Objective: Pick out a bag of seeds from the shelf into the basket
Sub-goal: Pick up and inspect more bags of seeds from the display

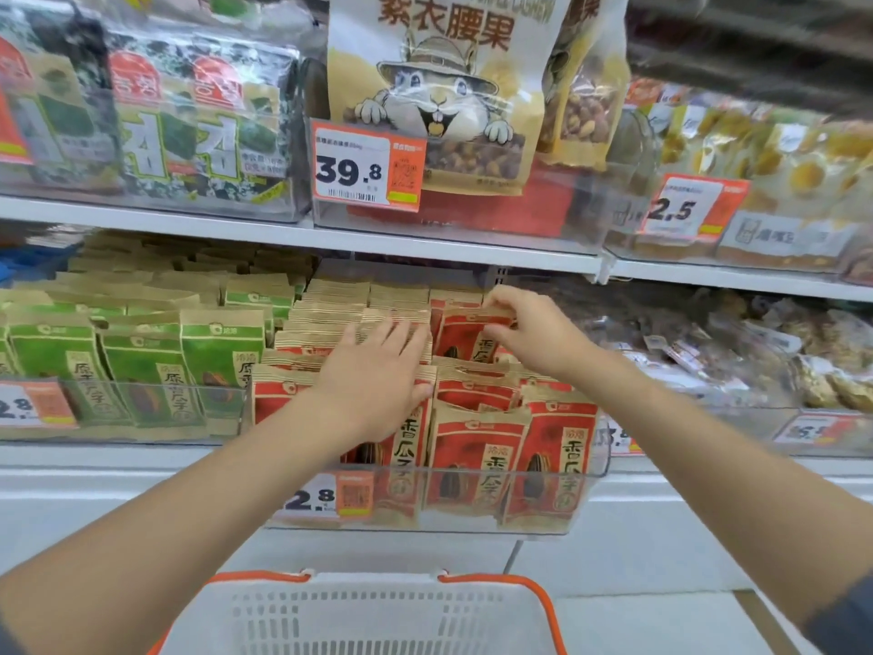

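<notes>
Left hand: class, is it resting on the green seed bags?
No, the left hand lies with straight fingers on the red seed bags, while the green seed bags stand apart to its left.

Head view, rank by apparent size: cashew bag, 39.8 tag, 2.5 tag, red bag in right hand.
1. cashew bag (top cropped)
2. 39.8 tag
3. 2.5 tag and red bag pinched by the right hand: visible parts look alike; bag half hidden, so unranked.

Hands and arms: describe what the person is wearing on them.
The left hand and right hand are bare, with no gloves, rings or watch visible. Both forearms are uncovered. A dark sleeve shows high on the right arm, at the frame's edge.
</notes>
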A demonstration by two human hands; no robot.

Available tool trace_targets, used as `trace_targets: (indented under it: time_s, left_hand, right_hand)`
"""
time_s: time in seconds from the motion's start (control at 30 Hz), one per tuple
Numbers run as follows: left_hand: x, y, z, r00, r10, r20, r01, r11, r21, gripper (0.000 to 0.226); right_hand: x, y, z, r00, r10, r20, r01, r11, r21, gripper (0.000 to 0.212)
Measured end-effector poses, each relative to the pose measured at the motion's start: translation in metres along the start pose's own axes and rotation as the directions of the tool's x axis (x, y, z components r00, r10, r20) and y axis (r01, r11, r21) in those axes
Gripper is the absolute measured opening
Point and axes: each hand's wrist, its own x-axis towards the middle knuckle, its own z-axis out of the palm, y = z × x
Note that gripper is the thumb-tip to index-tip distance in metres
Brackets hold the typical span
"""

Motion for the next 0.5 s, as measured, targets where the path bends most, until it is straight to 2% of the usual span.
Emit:
trace_targets:
  time_s: [0.1, 0.23, 0.3, 0.4, 0.43, 0.5]
  left_hand:
    - [-0.002, 0.0, 0.002, 1.0, 0.002, -0.028, -0.001, 1.0, 0.014, 0.076]
    - [-0.004, -0.001, 0.003, 0.999, 0.012, -0.051, -0.01, 0.999, 0.044, 0.075]
    - [-0.004, -0.003, 0.004, 0.998, 0.019, -0.06, -0.017, 1.0, 0.025, 0.076]
    - [-0.003, -0.003, 0.003, 0.997, 0.024, -0.068, -0.023, 1.0, 0.004, 0.077]
    - [-0.004, -0.003, 0.003, 0.997, 0.027, -0.069, -0.027, 1.0, 0.002, 0.077]
    - [-0.004, -0.005, 0.003, 0.997, 0.034, -0.07, -0.034, 0.999, 0.001, 0.077]
  right_hand:
    - [0.011, -0.005, 0.001, 0.997, -0.021, -0.079, 0.019, 1.0, -0.023, 0.017]
    - [0.025, -0.006, 0.008, 0.993, 0.038, 0.107, -0.017, 0.981, -0.194, 0.021]
    - [0.032, -0.006, 0.012, 0.986, 0.061, 0.156, -0.026, 0.975, -0.219, 0.021]
    - [0.041, -0.003, 0.008, 0.984, 0.103, 0.147, -0.083, 0.987, -0.136, 0.024]
    - [0.045, -0.004, 0.007, 0.986, 0.118, 0.117, -0.107, 0.989, -0.098, 0.029]
    - [0.053, -0.004, 0.01, 0.992, 0.123, 0.033, -0.119, 0.988, -0.094, 0.025]
